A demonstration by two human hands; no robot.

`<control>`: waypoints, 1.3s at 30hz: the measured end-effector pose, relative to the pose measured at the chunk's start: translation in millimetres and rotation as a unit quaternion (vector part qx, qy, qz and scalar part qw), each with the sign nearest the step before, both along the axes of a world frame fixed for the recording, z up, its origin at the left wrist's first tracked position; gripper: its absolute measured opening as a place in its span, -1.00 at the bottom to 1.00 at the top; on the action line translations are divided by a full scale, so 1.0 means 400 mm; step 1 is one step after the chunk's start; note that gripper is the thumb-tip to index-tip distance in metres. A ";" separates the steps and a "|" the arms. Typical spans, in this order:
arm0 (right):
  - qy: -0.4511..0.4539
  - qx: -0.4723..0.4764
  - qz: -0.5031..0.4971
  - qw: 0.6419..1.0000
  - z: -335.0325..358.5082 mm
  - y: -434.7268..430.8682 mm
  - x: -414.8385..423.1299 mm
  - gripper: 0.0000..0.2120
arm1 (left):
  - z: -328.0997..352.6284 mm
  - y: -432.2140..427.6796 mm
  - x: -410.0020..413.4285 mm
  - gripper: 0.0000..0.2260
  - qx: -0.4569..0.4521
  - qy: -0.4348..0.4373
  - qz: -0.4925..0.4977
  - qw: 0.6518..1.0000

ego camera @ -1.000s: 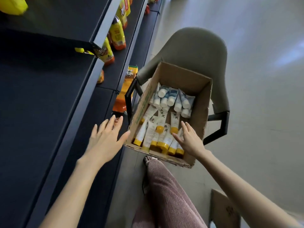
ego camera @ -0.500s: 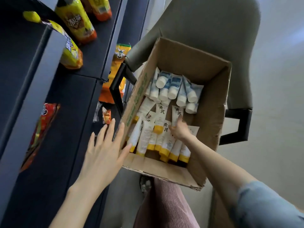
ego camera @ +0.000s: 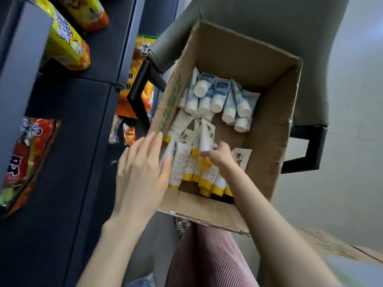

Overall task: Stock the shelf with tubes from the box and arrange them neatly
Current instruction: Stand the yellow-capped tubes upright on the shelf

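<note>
I have the right hand (ego camera: 221, 157) down inside the box (ego camera: 269, 146), its fingers curled round one white tube (ego camera: 207, 133) with the thumb pinched against it. Motion blur hides how firm that pinch is. The left hand (ego camera: 143, 172) is released, its fingers (ego camera: 154, 141) straight and lying over the box's left wall, close by the outermost of the yellow-capped tubes (ego camera: 182, 162).

The held tube runs lengthwise away from the wrist. Its flat crimped tail reaches beyond the fingertips toward the far wall, and its yellow cap sits below the fingers on the near side. Its neighbours, left of and beneath the right fingers, lie in much the same line. Well beyond the fingertips sit the white-capped tubes (ego camera: 215, 94), caps pointing back at the hand.

I judge these tubes light, with soft squeezable bodies and a glossy skin that may slip; the cap end is the stiff part. I would grip at the shoulder just above the cap, not at the thin tail. The dark shelf (ego camera: 68, 152) lies left of the left fingers.
</note>
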State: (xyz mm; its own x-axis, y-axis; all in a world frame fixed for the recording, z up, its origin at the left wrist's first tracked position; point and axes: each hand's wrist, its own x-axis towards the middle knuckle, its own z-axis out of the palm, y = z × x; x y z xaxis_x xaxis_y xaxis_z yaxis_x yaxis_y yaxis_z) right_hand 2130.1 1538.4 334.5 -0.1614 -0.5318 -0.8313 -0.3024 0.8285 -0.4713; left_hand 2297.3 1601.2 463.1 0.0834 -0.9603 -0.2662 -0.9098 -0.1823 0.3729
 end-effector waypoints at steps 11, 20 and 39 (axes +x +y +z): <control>-0.226 -0.221 -0.071 0.946 0.217 0.168 0.171 -0.43 | -0.007 -0.020 -0.011 -0.60 0.037 0.141 0.148 0.978; -0.222 -0.263 -0.080 0.936 0.232 0.213 0.216 -0.43 | -0.018 -0.006 0.033 -0.82 0.025 0.256 0.195 0.947; 0.000 -0.108 -0.006 0.994 -0.065 0.075 0.026 -0.46 | -0.031 0.009 0.153 -0.86 0.060 0.391 0.304 0.867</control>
